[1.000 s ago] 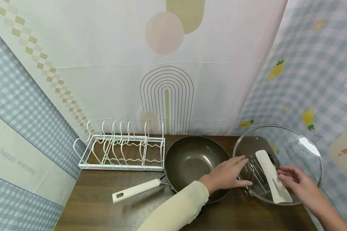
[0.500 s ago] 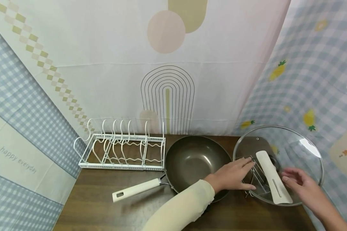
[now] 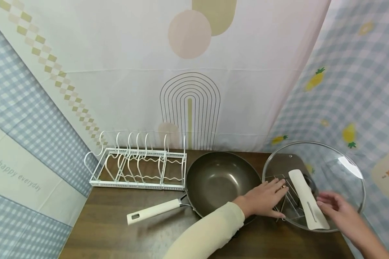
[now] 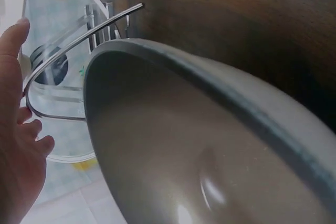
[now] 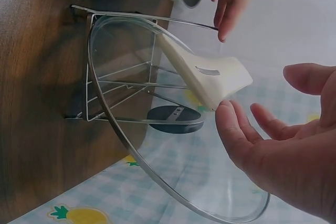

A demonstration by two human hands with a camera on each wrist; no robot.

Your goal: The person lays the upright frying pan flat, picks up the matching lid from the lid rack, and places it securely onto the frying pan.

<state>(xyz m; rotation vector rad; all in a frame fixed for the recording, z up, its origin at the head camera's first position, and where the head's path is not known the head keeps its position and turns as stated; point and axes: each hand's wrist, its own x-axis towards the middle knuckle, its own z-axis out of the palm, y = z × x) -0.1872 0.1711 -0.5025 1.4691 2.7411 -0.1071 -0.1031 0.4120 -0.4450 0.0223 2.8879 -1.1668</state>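
A large clear glass lid [image 3: 340, 180] with a metal rim and a long white handle [image 3: 309, 201] leans in a thin wire stand [image 5: 89, 66]. My left hand [image 3: 267, 198] reaches over the pan's right edge with fingers stretched out, touching the stand's top wire. My right hand [image 3: 338, 212] is at the right side of the lid's handle. In the right wrist view, a fingertip of my right hand [image 5: 283, 135] meets the handle's end while the thumb stays apart from it. A dark round piece [image 5: 175, 119] shows through the glass.
A deep dark frying pan [image 3: 214, 180] with a cream handle [image 3: 153, 211] sits mid-table, left of the stand. Beyond it is a white wire rack [image 3: 139, 185] with several curved dividers. Patterned curtains [image 3: 126, 90] enclose the wooden table [image 3: 116, 223].
My left hand has slid a little to the right along the stand. The right hand has drifted slightly right and lower beside the handle. The head view has shifted a little.
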